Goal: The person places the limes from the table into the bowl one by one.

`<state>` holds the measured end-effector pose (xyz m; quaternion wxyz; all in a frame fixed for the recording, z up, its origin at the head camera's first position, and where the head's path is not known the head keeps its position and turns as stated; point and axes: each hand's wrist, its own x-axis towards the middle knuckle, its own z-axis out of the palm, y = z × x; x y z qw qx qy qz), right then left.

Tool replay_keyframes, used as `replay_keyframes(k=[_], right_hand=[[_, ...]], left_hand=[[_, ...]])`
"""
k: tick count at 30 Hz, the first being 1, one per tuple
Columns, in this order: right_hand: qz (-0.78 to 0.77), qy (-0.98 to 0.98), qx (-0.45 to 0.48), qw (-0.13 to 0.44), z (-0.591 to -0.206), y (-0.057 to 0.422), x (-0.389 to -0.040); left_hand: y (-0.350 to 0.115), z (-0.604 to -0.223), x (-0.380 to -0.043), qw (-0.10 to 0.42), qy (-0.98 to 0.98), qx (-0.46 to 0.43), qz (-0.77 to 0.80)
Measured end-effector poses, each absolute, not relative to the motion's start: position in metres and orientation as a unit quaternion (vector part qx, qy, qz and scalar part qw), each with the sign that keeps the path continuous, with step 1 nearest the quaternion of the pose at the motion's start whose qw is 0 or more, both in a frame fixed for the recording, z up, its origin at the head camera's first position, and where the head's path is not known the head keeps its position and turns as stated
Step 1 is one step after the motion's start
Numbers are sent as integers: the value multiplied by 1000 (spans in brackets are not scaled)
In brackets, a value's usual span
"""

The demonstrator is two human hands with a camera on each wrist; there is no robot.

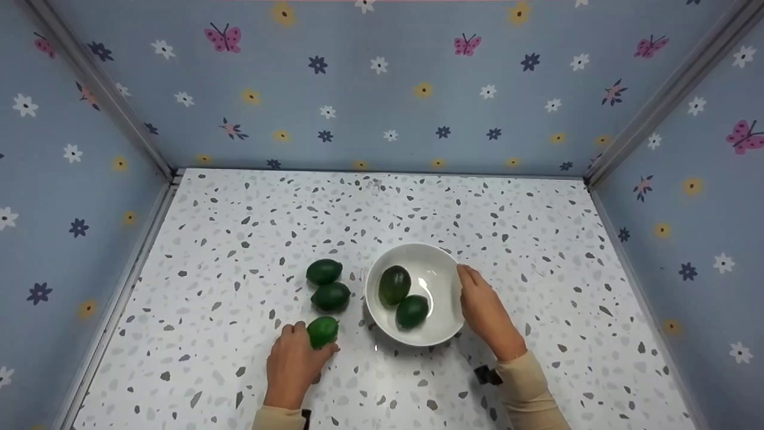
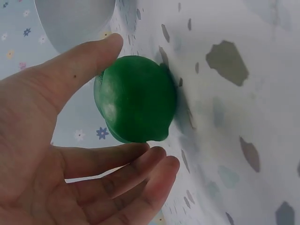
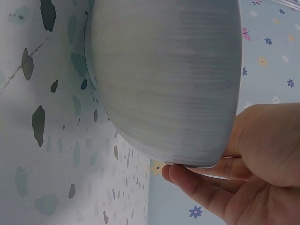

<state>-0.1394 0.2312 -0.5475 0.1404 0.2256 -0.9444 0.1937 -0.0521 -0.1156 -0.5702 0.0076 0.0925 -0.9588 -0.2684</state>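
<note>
My left hand (image 1: pixel 293 361) is around a bright green lime (image 1: pixel 323 332) on the speckled tabletop. In the left wrist view, the thumb lies along one side of the lime (image 2: pixel 136 101) and the fingertips are right at its other side. Two darker green limes (image 1: pixel 324 272) (image 1: pixel 330 297) lie just beyond it. My right hand (image 1: pixel 486 310) holds the right side of a white bowl (image 1: pixel 443 280) by its rim. Inside the bowl are a dark oval green fruit (image 1: pixel 394 285) and a smaller green lime (image 1: pixel 412 312). The right wrist view shows fingers at the edge of the bowl (image 3: pixel 164 84).
The white speckled tabletop (image 1: pixel 239 239) spreads around the bowl and limes. Blue panels (image 1: pixel 382 95) with flowers and butterflies enclose its back and both sides, with grey strips at the corners. A dark strap end (image 1: pixel 488 375) hangs by the right cuff.
</note>
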Motion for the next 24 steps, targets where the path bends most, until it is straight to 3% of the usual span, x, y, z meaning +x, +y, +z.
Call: replay_keyframes(k=[14, 24], right_hand=[[193, -940, 236, 156, -549, 232, -139], [190, -941, 237, 152, -549, 232, -139]], left_hand=[[-123, -574, -51, -16, -950, 88, -298], [-119, -573, -50, 40, -955, 51, -290]])
